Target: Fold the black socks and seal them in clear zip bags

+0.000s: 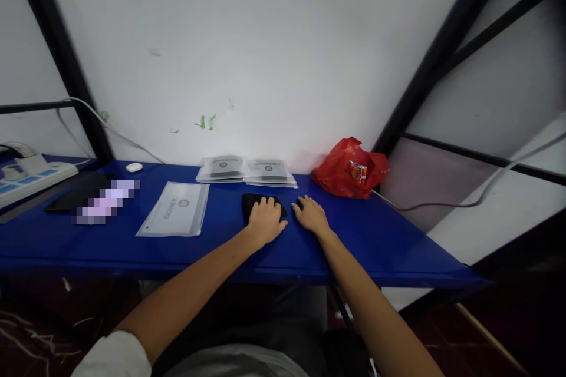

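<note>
A small black folded cloth [250, 203] lies on the blue table [230, 241] in front of me; its exact kind cannot be made out. Resting flat on top of it is my left hand [266, 222], fingers stretched forward and thumb out to the right, covering much of the cloth. Just right of the cloth, my right hand [312, 215] lies palm down on the tabletop with its fingers apart, holding nothing. To the left, a flat translucent zip bag [179, 212] with printed lettering lies by itself.
Two piles of packed zip bags [223, 168] stand against the wall. A red plastic bag [345, 171] sits at the back right. On the left are a white earphone case [134, 167], a dark flat object [66, 197] and a white power strip [39, 181]. Black metal posts frame both sides.
</note>
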A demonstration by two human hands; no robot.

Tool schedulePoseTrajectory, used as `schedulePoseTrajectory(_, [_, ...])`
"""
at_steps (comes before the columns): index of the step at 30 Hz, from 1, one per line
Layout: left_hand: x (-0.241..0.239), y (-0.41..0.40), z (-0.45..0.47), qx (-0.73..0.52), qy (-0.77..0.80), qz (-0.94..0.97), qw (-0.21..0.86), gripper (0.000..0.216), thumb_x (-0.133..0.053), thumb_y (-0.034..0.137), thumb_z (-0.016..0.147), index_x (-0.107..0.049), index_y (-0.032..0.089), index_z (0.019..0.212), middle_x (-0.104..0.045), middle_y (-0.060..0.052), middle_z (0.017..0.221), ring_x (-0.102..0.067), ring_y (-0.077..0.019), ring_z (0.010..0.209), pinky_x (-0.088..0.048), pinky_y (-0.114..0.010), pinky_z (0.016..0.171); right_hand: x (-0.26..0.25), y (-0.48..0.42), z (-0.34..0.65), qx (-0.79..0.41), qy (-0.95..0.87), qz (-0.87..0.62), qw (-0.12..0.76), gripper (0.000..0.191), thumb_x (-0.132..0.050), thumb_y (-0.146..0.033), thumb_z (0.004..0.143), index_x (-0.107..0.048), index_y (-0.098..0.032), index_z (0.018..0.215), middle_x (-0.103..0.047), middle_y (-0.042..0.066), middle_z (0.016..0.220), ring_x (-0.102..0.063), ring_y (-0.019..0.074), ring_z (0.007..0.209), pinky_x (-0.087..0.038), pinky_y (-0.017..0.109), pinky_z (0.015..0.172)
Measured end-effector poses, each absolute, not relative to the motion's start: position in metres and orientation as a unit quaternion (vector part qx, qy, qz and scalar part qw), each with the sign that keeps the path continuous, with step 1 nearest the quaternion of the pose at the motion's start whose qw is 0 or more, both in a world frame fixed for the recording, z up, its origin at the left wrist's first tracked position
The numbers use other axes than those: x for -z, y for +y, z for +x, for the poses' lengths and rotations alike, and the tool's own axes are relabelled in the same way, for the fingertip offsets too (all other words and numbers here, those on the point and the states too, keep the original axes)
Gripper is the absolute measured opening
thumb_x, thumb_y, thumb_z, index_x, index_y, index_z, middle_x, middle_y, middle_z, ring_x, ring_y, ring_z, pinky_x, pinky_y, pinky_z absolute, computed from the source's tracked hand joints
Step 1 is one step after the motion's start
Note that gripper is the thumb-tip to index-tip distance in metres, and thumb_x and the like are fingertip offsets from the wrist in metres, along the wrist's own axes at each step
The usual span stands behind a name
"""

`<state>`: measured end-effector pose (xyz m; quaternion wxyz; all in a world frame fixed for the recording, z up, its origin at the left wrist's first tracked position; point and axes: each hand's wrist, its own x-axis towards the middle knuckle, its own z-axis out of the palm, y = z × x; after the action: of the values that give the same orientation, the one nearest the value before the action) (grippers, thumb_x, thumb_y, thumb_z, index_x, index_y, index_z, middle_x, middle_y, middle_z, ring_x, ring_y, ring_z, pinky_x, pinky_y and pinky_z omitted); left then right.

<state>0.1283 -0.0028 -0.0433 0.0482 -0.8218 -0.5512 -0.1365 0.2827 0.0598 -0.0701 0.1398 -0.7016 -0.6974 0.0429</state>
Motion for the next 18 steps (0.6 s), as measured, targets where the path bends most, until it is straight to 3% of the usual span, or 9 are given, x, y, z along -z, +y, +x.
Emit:
schedulePoseTrajectory(5, [0.037, 0.000, 0.122, 0.117, -0.561, -0.819, 0.031, 0.029, -0.047, 0.026, 0.085, -0.059, 0.011, 0.107, -0.059, -0.016, 0.106, -0.055, -0.0288, 0.099, -0.047, -0.038, 0.076, 0.069, 0.059, 0.282, -0.042, -0.699, -0.701, 0.136, 0.052, -0.036, -0.038, 0.091, -0.044, -0.010, 0.133, -0.034, 0.018, 0.144, -0.030, 0.0293, 0.133, -0.024, 0.046, 0.108])
schedulePoseTrajectory(12, [0.030, -0.015, 0.113, 0.125, -0.547, -0.827, 0.041, 0.024, -0.044, 0.021, 0.083, -0.062, 0.017, 0.097, -0.062, -0.011, 0.104, -0.052, -0.0265, 0.103, -0.044, -0.039, 0.084, 0.070, 0.061, 0.282, -0.045, -0.692, -0.708, 0.133, 0.051, -0.036, -0.038, 0.091, -0.043, -0.012, 0.134, -0.033, 0.016, 0.145, -0.029, 0.0275, 0.134, -0.022, 0.045, 0.108])
schedulePoseTrajectory(18, [0.009, -0.024, 0.097, 0.235, -0.639, -0.731, -0.045, 0.019, -0.044, 0.027, 0.083, -0.056, 0.020, 0.095, -0.065, -0.006, 0.094, -0.061, -0.0224, 0.086, -0.046, -0.034, 0.074, 0.069, 0.061, 0.282, -0.047, -0.691, -0.709, 0.133, 0.051, -0.037, -0.039, 0.091, -0.044, -0.012, 0.133, -0.033, 0.015, 0.145, -0.029, 0.0272, 0.134, -0.023, 0.044, 0.108])
